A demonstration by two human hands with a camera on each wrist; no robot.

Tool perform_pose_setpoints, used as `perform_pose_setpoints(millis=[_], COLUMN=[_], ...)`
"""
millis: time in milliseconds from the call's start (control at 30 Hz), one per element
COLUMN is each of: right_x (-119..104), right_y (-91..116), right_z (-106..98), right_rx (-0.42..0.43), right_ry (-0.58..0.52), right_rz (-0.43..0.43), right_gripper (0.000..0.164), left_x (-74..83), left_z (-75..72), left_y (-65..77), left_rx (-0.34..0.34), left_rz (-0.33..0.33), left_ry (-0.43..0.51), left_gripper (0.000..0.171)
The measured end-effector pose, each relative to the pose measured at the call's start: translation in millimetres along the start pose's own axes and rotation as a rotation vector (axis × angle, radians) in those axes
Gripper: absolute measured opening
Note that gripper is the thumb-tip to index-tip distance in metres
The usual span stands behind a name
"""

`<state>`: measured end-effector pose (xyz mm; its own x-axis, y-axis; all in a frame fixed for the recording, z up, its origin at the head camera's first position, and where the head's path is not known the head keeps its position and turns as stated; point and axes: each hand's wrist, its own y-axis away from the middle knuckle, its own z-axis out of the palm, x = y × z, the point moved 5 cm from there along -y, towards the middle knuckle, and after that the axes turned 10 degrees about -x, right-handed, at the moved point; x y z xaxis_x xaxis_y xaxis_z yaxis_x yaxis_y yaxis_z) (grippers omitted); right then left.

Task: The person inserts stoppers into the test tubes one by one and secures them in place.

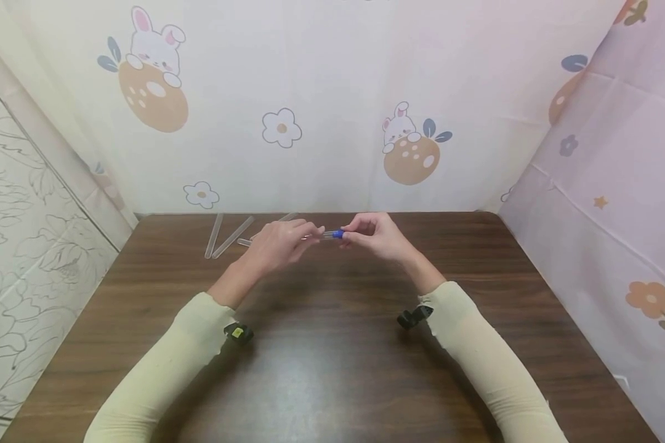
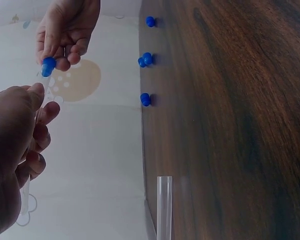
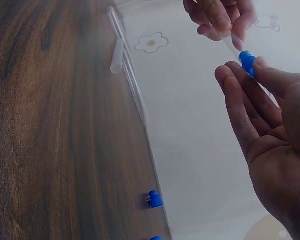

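Note:
Above the far part of the table, my left hand (image 1: 279, 243) grips a clear test tube (image 1: 327, 235) held roughly sideways. Its rounded end shows below the fingers in the left wrist view. My right hand (image 1: 382, 237) pinches a blue stopper (image 2: 48, 66) between thumb and fingers at the tube's mouth. In the right wrist view that blue stopper (image 3: 247, 62) meets the tube's end, though how deep it sits I cannot tell. The other fingers of my right hand are extended below it.
Several clear test tubes (image 1: 233, 237) lie on the dark wooden table (image 1: 310, 369) at its far left. Several loose blue stoppers (image 2: 145, 99) lie along the far edge, one more stopper (image 3: 154, 199) showing in the right wrist view. A printed curtain (image 1: 332, 160) hangs behind the table.

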<state>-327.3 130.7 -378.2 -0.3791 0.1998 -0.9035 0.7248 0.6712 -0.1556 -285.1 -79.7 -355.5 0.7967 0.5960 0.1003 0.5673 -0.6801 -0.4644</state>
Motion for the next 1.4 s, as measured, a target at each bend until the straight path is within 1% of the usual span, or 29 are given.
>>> perform_pose_setpoints(millis=[167,267,400,533,667,800,867,1033,1200,1333,1400], right_x=[0.7,0.0,-1.9,-3.6,-3.8,-2.8,-2.4,-2.0,0.7,4.4,5.9], right_y=[-0.5,0.5,2.0,3.0,5.3,9.2,11.5,17.1,23.1,28.8,32.7], right_z=[0.2,0.2,-0.9,-2.5,-6.8,-12.5,-15.3,-23.0,-32.7,-40.7,-45.0], right_rx=[-0.004,-0.001,0.007,0.011,0.015,0.032,0.042,0.061,0.081,0.078,0.081], right_ry=[-0.007,0.000,0.011,-0.007,-0.003,0.039,0.051,0.037,0.028,0.019,0.036], right_rz=[-0.010,-0.014,-0.013,-0.008,0.005,0.028,0.032,0.005,-0.010,-0.020,-0.018], right_gripper=[0.015,0.015,0.017,0.021,0.027,0.030,0.029,0.024,0.020,0.020,0.020], left_x=[-0.4,-0.8,-1.9,-5.0,-8.6,-12.1,-13.9,-20.1,-28.2,-34.1,-36.8], left_z=[0.9,1.6,1.1,-2.0,-6.5,-12.1,-14.8,-19.6,-23.8,-27.5,-29.6], left_y=[0.7,1.6,2.3,4.8,8.7,12.8,15.0,21.4,30.8,38.1,42.1], left_rx=[-0.001,-0.014,-0.046,-0.076,-0.078,-0.071,-0.075,-0.094,-0.094,-0.094,-0.102], left_rz=[-0.011,-0.027,-0.060,-0.104,-0.125,-0.133,-0.138,-0.157,-0.188,-0.198,-0.205], left_ry=[-0.006,-0.009,-0.005,-0.004,-0.008,-0.007,-0.010,-0.026,-0.022,-0.029,-0.038], left_gripper=[0.014,0.015,0.018,0.020,0.021,0.021,0.022,0.022,0.024,0.025,0.026])
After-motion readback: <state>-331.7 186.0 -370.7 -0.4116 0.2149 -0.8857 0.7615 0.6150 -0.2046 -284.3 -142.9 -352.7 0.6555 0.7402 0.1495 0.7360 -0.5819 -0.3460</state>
